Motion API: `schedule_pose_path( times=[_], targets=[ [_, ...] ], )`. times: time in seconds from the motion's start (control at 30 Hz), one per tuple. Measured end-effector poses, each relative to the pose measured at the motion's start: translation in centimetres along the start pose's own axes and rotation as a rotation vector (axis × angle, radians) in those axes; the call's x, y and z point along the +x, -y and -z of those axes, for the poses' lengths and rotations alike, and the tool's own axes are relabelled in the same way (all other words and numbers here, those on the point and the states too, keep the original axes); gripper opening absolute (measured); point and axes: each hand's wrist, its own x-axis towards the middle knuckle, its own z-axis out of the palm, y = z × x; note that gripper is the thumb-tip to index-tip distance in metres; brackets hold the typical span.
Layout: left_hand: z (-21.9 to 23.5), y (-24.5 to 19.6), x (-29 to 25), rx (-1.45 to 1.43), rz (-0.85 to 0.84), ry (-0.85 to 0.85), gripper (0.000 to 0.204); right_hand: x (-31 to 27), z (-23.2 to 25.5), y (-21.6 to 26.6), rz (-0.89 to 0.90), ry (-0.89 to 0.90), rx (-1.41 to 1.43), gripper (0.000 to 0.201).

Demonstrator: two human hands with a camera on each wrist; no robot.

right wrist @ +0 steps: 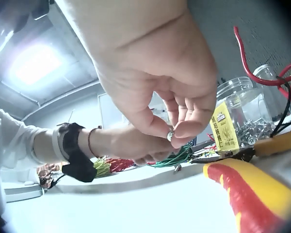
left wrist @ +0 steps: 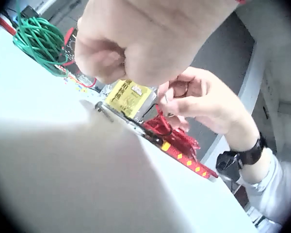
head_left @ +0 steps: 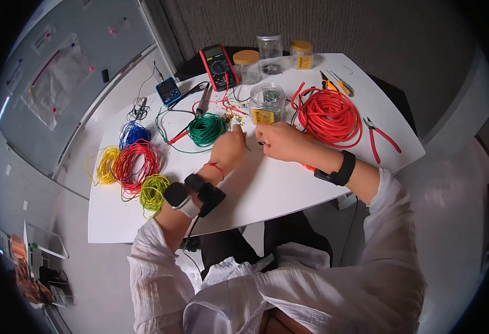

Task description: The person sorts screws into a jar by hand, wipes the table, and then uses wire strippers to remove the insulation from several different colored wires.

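Note:
My right hand (head_left: 283,140) is over the table in front of the screw jar (head_left: 267,103). Its thumb and fingertips pinch a small metal piece (right wrist: 170,136), seen in the right wrist view. My left hand (head_left: 229,149) is close beside it, near the green wire coil (head_left: 207,130). In the left wrist view the left hand (left wrist: 145,43) has curled fingers; whether they hold anything is hidden. Another small metal piece (right wrist: 177,168) shows below the hands in the right wrist view. Pliers with red and yellow handles (left wrist: 186,161) lie below the right hand (left wrist: 203,104).
Red cable (head_left: 330,116) and red-handled cutters (head_left: 373,142) lie at the right. Blue (head_left: 134,135), yellow (head_left: 106,165) and red (head_left: 136,167) wire coils are at the left. A multimeter (head_left: 219,67) and lidded jars (head_left: 301,55) stand behind; small coloured parts (head_left: 234,111) lie scattered.

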Motion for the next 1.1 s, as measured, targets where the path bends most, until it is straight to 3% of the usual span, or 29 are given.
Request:
schedule_pose_path(
  times=[0.03, 0.13, 0.2, 0.23, 0.3, 0.33, 0.4, 0.47, 0.53, 0.57, 0.6, 0.67, 0.73, 0.8, 0.87, 0.9, 0.93, 1.1],
  targets=[
    [-0.4, -0.3, 0.0, 0.162, -0.026, 0.043, 0.029, 0.0, 0.3, -0.2, 0.003, -0.001, -0.002, 0.015],
    [-1.2, -0.1, 0.3, 0.238, -0.144, 0.15, 0.027, 0.2, 1.8, -0.4, 0.075, -0.118, -0.003, 0.018],
    [-2.0, 0.5, 0.4, 0.272, -0.176, 0.145, 0.026, 1.4, 3.3, -0.4, 0.066, -0.344, -0.036, 0.02],
    [-2.0, 0.5, 0.2, 0.31, -0.206, 0.143, 0.025, 2.2, 4.2, -0.3, 0.066, -0.346, -0.039, 0.02],
    [-1.8, 0.1, -0.2, 0.338, -0.202, 0.15, 0.022, 4.2, 5.6, -0.1, 0.166, -0.668, -0.141, 0.019],
    [-1.7, -0.1, -0.5, 0.365, -0.196, 0.16, 0.02, 5.2, 5.7, -0.7, 0.162, -0.675, -0.142, 0.019],
    [-1.7, -0.2, -1.1, 0.317, -0.18, 0.141, 0.018, 6.8, 5.3, -1.7, -0.111, -0.241, -0.428, 0.023],
    [-1.5, 0.6, -0.6, 0.27, -0.163, 0.116, 0.017, 6.5, 5.0, -2.0, -0.15, -0.193, -0.413, 0.024],
    [-0.7, 1.8, 0.8, 0.227, -0.351, -0.087, 0.018, 5.9, 5.1, -2.1, -0.061, -0.328, -0.339, 0.024],
    [0.5, 2.2, 1.7, -0.066, -0.443, -0.25, 0.02, 5.6, 5.2, -2.1, -0.079, -0.264, -0.357, 0.023],
    [1.5, 2.1, 3.0, -0.151, -0.304, -0.293, 0.024, 5.4, 4.9, -2.2, -0.079, -0.255, -0.355, 0.023],
    [5.6, -1.0, 5.0, -0.634, 0.023, -0.344, 0.031, 5.1, 4.3, -2.7, -0.202, 0.017, -0.434, 0.023],
    [6.8, -3.8, 7.4, -0.796, 0.074, -0.299, 0.026, 4.7, 3.7, -2.7, -0.193, 0.062, -0.461, 0.021],
    [4.5, -3.3, 11.5, -0.363, -0.448, -0.581, 0.019, 4.3, 2.8, -2.6, -0.169, -0.017, -0.383, 0.017],
    [1.9, -2.7, 14.0, -0.141, -0.482, -0.298, 0.016, 3.9, 2.6, -2.2, -0.182, -0.039, -0.378, 0.017],
    [1.6, -2.6, 14.1, 0.122, -0.591, -0.098, 0.014, 3.7, 2.6, -2.2, -0.148, -0.069, -0.394, 0.017],
    [0.9, -2.7, 14.0, 0.104, -0.623, -0.08, 0.013, 3.4, 2.5, -2.3, -0.118, -0.099, -0.407, 0.016],
    [2.9, -3.6, 12.9, 0.004, -0.387, 0.123, 0.021, 3.3, 2.6, -2.1, -0.139, -0.063, -0.403, 0.027]
  ],
)
